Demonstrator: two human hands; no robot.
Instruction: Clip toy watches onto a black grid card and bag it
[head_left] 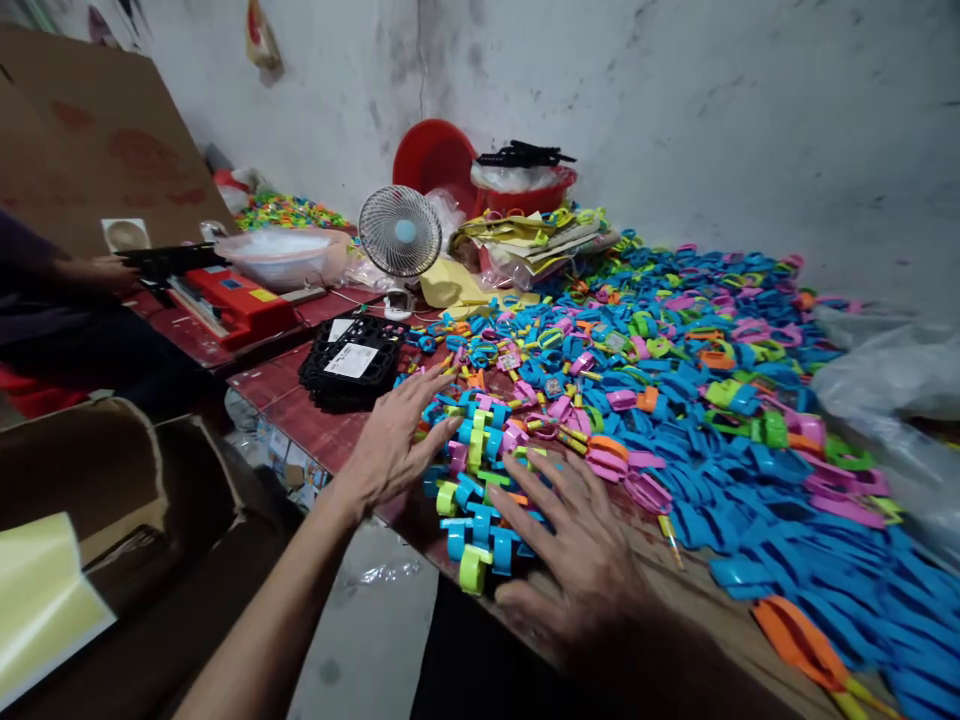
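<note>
A dense block of ring-shaped plastic pieces (pixel 478 500) in blue, lime, pink and orange stands in rows at the table's front edge. My left hand (pixel 401 435) lies along its far left side, fingers stretched out and thumb against the pieces. Over its right side my right hand (pixel 566 535) is spread, fingertips on the pieces and partly hiding them. Neither hand is closed around anything. Just beyond my left hand sits a stack of black plastic trays (pixel 349 362) with a white label on top.
A large heap of loose plastic pieces (pixel 675 380) covers the table to the right. Farther back are a small fan (pixel 400 232), a red machine (pixel 240 300) and a red basin (pixel 433 160). Another person's arm (pixel 82 270) is at left, above an open cardboard box (pixel 82 470).
</note>
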